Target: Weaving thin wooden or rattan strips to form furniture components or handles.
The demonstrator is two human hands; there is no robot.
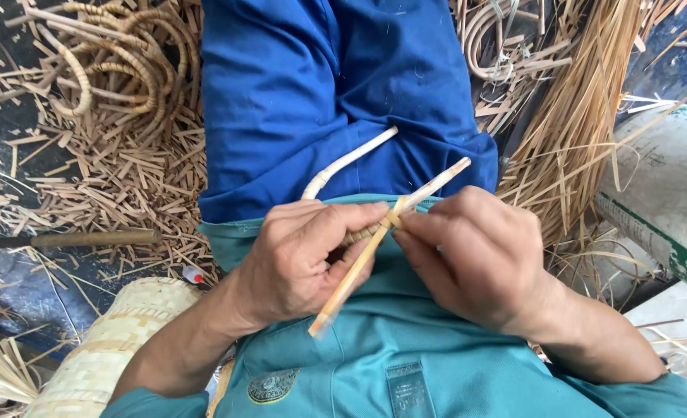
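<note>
Two hands binding rattan over a lap.

The left hand has its fingers clenched around a straight cane stick, thumb pressed at the wrapped joint; the right hand pinches the same joint, fingers closed on the binding strip. A curved white cane rises behind, over blue trousers. Cane offcuts litter the floor, with a woven basket at the left elbow.

A cane-weaving workshop: floor littered with cane offcuts, coiled rattan hoops, a woven basket
</note>
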